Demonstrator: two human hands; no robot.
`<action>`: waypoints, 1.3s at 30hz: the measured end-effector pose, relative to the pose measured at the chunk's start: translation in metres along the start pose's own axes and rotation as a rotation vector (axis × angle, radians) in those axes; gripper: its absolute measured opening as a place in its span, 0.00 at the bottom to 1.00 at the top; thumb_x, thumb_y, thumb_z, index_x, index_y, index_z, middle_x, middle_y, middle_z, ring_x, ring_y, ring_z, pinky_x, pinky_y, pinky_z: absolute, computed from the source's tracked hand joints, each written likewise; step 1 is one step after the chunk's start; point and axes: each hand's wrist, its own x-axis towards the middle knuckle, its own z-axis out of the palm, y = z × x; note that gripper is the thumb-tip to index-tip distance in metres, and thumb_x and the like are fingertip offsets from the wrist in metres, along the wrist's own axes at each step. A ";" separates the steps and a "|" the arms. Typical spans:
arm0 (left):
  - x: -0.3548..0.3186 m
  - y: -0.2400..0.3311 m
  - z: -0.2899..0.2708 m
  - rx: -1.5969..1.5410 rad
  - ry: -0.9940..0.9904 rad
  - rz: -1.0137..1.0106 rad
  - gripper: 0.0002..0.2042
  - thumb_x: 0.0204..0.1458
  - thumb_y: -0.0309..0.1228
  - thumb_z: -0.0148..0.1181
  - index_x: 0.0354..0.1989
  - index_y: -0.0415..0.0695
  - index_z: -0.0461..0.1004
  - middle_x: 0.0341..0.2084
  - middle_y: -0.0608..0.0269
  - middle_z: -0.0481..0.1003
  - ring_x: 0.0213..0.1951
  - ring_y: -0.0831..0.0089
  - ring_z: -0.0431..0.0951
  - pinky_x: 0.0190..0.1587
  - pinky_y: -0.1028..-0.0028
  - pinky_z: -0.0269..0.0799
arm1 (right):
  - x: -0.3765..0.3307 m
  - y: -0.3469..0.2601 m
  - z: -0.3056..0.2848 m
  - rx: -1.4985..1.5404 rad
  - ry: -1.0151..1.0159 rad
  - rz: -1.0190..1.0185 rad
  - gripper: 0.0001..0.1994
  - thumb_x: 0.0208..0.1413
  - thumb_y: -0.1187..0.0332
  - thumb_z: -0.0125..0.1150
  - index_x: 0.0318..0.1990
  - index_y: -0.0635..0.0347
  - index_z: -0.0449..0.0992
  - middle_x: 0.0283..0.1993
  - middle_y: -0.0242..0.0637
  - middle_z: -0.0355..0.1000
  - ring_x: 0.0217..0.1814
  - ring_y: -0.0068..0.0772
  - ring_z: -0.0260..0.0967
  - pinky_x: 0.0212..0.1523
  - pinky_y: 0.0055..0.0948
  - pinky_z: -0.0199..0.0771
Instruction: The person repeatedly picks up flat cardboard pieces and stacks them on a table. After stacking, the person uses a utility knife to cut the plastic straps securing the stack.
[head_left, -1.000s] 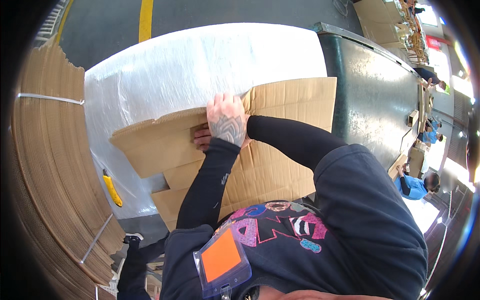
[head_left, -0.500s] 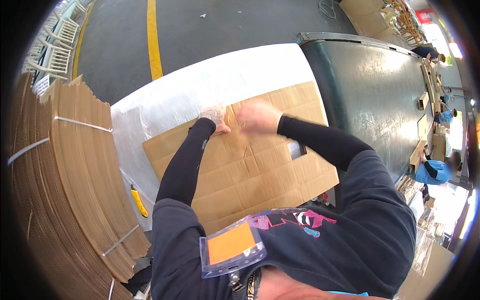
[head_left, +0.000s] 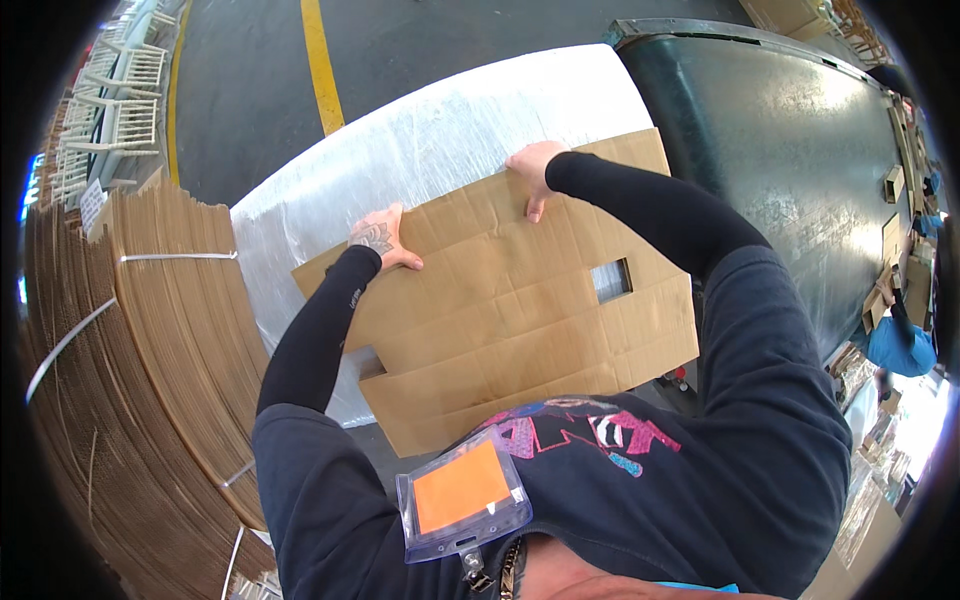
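Note:
A flat brown cardboard sheet lies at a slant across a white, plastic-wrapped surface. One rectangular cutout shows toward its right end, and a notch opens in its left side. At the far edge, my left hand grips the sheet, its thumb on top and its fingers partly hidden over the edge. Farther right along that same edge, my right hand holds on in a like way, thumb lying on the cardboard.
Tall strapped stacks of flat cardboard stand close on my left. A dark green-black tabletop adjoins on the right, with a person in blue beyond it. White chairs are at the far left, and a yellow floor line runs ahead.
My hands have moved apart, from the middle of the cardboard's far edge to two spread places along it. The sheet now lies flatter and shows its left notch. My left arm hides the yellow utility knife.

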 end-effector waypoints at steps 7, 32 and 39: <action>-0.049 0.026 0.079 0.196 0.823 0.010 0.25 0.36 0.40 0.74 0.40 0.43 0.70 0.33 0.60 0.73 0.41 0.61 0.73 0.48 0.60 0.67 | -0.057 -0.030 0.080 -0.081 0.889 0.053 0.19 0.36 0.64 0.73 0.36 0.52 0.71 0.32 0.30 0.70 0.40 0.35 0.70 0.44 0.37 0.65; -0.334 0.040 0.103 -0.554 1.030 -0.880 0.33 0.52 0.35 0.66 0.65 0.42 0.59 0.60 0.41 0.67 0.61 0.50 0.69 0.63 0.58 0.64 | -0.421 0.224 0.119 0.812 1.072 0.843 0.21 0.53 0.52 0.63 0.45 0.60 0.80 0.43 0.44 0.79 0.46 0.37 0.76 0.47 0.37 0.73; -0.385 0.189 0.247 -0.607 0.351 -0.946 0.28 0.42 0.48 0.67 0.43 0.34 0.78 0.43 0.39 0.78 0.48 0.45 0.78 0.52 0.58 0.73 | -0.571 0.356 0.289 1.350 1.574 1.415 0.23 0.57 0.54 0.60 0.45 0.72 0.80 0.49 0.47 0.78 0.48 0.41 0.75 0.48 0.36 0.72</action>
